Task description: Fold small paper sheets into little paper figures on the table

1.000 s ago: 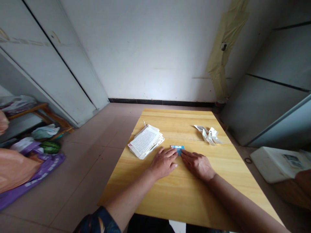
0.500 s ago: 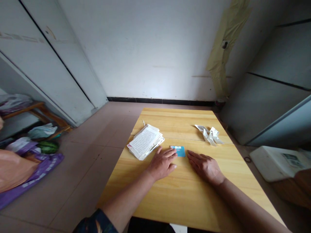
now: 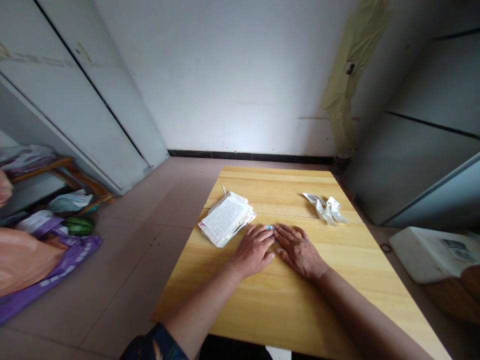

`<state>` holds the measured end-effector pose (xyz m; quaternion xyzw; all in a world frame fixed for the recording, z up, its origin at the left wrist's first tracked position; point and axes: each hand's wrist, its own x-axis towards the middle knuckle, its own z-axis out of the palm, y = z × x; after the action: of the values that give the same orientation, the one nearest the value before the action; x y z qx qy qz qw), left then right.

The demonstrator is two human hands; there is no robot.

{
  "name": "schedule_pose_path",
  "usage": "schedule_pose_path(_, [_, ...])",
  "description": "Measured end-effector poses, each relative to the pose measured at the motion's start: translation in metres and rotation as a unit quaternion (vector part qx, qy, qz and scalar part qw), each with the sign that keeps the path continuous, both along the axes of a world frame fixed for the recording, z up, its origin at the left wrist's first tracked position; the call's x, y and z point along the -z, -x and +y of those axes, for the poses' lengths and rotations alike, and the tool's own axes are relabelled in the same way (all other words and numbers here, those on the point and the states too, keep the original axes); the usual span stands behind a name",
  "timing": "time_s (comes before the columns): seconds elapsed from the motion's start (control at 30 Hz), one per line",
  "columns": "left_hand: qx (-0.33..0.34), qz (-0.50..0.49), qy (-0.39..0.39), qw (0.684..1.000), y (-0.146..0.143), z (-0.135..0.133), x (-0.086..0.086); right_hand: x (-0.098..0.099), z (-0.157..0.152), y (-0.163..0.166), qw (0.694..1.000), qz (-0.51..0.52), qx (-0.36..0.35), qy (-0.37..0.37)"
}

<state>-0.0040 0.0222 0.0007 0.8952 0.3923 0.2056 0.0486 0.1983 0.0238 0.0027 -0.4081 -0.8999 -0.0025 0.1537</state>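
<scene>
Both hands lie palm down on a light wooden table (image 3: 270, 310). Under their fingers is a small blue card or packet (image 3: 270, 227), mostly covered; only slivers of it show. My left hand (image 3: 253, 252) is flat, fingers extended over its left part, thumb out to the side. My right hand (image 3: 299, 250) lies flat over its right part, with its fingertips close to those of the left. Just left of my left hand sits a stack of printed paper sheets (image 3: 227, 217), slightly uneven at the edges.
Crumpled whitish paper or wrapping (image 3: 326, 207) lies at the table's right rear. On the floor to the right stands a white box (image 3: 420, 255). At left are a watermelon (image 3: 78, 226), a purple bag (image 3: 80, 255) and a wooden rack (image 3: 75, 175). A wall (image 3: 240, 75) stands behind.
My right hand has moved left, from beside the blue card onto it, and now covers its right part. My left hand has stayed on its left edge.
</scene>
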Motion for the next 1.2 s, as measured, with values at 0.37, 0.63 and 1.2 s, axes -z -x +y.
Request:
schedule_pose_path(0.37, [-0.032,0.048,0.003,0.998,-0.003,-0.003,-0.003,-0.001,0.0,0.0,1.0,0.003,0.019,0.013])
schedule_pose_path(0.63, [-0.073,0.088,-0.006,0.993,-0.012,-0.006,-0.014,0.0,-0.002,0.002,0.999,0.009,0.047,0.009])
schedule_pose_path(1.2, [-0.112,0.012,0.009,0.994,-0.003,-0.019,-0.001,0.006,0.007,-0.007,0.986,0.062,0.152,-0.028])
